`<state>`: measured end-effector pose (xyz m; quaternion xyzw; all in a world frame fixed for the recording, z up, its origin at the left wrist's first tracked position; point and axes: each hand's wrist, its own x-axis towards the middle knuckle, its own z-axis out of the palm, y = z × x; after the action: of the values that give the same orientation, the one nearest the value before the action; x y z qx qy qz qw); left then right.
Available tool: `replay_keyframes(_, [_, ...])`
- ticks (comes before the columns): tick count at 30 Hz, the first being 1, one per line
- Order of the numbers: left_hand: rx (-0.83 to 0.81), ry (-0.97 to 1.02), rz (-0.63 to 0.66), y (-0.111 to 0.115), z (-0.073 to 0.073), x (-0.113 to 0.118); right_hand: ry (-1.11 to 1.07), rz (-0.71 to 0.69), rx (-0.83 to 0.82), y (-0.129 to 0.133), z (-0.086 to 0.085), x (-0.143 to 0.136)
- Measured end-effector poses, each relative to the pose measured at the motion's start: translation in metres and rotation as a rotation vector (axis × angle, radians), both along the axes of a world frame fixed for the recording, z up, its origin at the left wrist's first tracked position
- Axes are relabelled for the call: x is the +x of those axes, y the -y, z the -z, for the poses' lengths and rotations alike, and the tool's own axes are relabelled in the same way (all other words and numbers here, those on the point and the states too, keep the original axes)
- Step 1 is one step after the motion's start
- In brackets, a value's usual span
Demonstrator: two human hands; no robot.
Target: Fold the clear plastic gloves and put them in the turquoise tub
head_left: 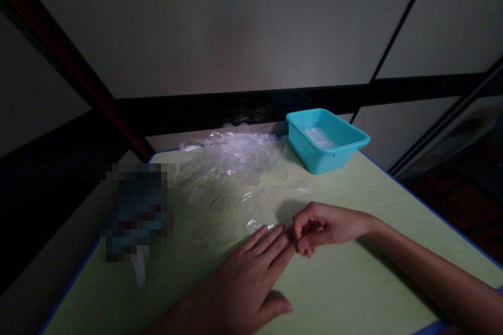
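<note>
Basin (pixel 306 149) in turquoise plastic, with a broad rim and sloping walls, stands upright near the far right corner of the counter (pixel 334 282). Inside it lies a flat, whitish, partly see-through piece (pixel 320 137), too indistinct to name. Small notches show just below the rim on the near side; no writing can be read on the walls.

Left of the basin, a loose, crumpled heap of clear plastic film (pixel 236 154) spreads over the far part of the counter. A thinner, flatter clear sheet (pixel 271 196) lies on the near side of the heap, its near end reaching the hands.

The left hand (pixel 255 272) rests palm down, its grip open, with fingers extended by the near end of the sheet and thumb spread. The right hand (pixel 318 227) comes from the right, its grip closed in a pinch at the left hand's fingertips; whether film is caught between the fingers cannot be told.

At the counter's left side, a pixelated, dark teal item (pixel 137 209) has a white strip (pixel 139 269) at its near end; any label on it is unreadable. Pale panels (pixel 236 26) crossed by a black band (pixel 216 110) stand behind.
</note>
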<state>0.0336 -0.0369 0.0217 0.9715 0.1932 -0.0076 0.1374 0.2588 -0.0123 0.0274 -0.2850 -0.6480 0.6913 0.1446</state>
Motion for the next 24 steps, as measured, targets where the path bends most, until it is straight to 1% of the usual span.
replay_keyframes(5, [-0.004, -0.001, -0.009, 0.001, 0.001, 0.001, 0.002, -0.001, -0.064, -0.001, 0.005, 0.002])
replay_keyframes(10, [-0.017, -0.022, -0.009, 0.001, 0.001, 0.001, 0.056, -0.014, -0.142, -0.003, 0.006, 0.009])
replay_keyframes(17, [-0.054, -0.031, -0.018, 0.001, -0.004, 0.002, 0.192, -0.072, -0.221, -0.011, 0.001, 0.030])
replay_keyframes(24, [-0.042, -0.019, -0.010, 0.000, -0.001, 0.001, 0.256, -0.118, -0.262, -0.019, -0.003, 0.050])
